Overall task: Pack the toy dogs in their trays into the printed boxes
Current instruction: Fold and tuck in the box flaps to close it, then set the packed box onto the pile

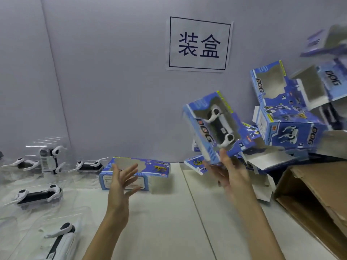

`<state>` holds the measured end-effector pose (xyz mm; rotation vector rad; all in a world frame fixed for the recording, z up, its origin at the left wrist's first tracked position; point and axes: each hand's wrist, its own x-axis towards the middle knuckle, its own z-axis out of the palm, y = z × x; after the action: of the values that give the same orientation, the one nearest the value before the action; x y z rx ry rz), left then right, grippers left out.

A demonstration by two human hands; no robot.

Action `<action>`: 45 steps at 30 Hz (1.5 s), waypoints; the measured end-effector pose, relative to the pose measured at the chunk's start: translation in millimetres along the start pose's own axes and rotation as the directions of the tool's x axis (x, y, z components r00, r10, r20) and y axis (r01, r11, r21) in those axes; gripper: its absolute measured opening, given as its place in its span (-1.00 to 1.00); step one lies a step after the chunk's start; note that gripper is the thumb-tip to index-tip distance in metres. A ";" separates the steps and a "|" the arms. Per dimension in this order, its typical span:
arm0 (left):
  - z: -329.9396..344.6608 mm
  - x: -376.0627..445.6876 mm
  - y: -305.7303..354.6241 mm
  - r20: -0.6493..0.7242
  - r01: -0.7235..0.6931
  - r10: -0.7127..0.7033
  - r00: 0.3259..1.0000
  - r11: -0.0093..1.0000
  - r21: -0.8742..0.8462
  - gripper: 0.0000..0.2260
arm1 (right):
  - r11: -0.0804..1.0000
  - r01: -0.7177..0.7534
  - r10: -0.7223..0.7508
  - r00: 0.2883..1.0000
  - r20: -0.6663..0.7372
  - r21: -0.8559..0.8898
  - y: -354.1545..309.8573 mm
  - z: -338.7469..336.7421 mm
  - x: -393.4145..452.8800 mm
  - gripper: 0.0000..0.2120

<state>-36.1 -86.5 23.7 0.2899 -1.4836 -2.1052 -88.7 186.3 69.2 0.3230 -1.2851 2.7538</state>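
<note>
Honestly, the packed box (212, 126) just balances on the right hand (231, 173) fingertips, beside the box pile (285, 117); left hand (122, 182) hangs open, empty. Any wobble and it drops.

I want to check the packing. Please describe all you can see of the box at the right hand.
The blue printed box looks like thin cardboard, with "DOG" lettering and a cut-out window showing a black and white toy dog inside. It is tilted, above the table, in front of the box pile. The right hand touches its lower end with straight fingers.
</note>
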 end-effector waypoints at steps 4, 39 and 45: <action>2.2 0.7 1.6 0.089 0.032 -0.035 0.995 0.999 0.031 -0.35 | 0.921 0.373 -0.319 0.890 -0.327 0.116 -26.2 5.1 -4.7 -0.34; 16.0 -1.8 -24.3 -0.047 0.279 -0.276 0.960 0.927 0.252 -0.68 | -0.103 0.370 0.152 0.923 0.353 -0.923 151.3 31.3 46.4 -0.44; 10.4 1.0 -31.0 -0.111 0.185 -0.161 0.981 0.946 0.265 -0.79 | 0.197 0.302 -0.082 0.953 0.291 -0.933 154.5 29.8 50.7 -0.54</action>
<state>-51.3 -71.0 -0.8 0.6304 -1.7523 -1.9854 -159.1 63.4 -16.2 0.5293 -2.4751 1.1800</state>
